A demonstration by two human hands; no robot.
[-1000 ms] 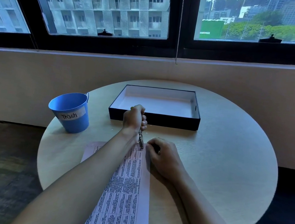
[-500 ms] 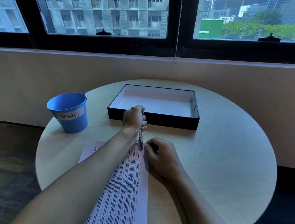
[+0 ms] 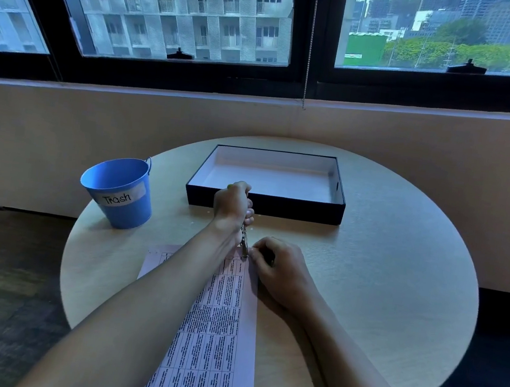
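- Hardly anything is shifting since the earlier frames: both hands are staying where they were a second ago, and only the view is drifting a little.
- Left hand (image 3: pixel 233 205) is gripping the handles of the scissors (image 3: pixel 244 240), fingers curled tight round them, with the blades pointing back toward the person.
- Blade tips are sitting at the far edge of the printed sheet (image 3: pixel 214 333), just beside the fingertips of the right hand (image 3: pixel 282 274); whether the blades are parted I cannot tell.
- Right hand is holding the sheet's far right edge with curled fingers, keeping it flat on the bench (image 3: pixel 380 289).
- Risk: the tips are working very close to the right fingertips, so a hurried snip could be nicking them.
- Risk: the left forearm is lying across the sheet, so the cut could be wandering off the table lines, or the paper could be dragging and tearing if the arm moves.
- Beyond the left hand a shallow black box (image 3: pixel 265 206) is waiting, and to that hand's left stands the blue trash bucket (image 3: pixel 119 189).
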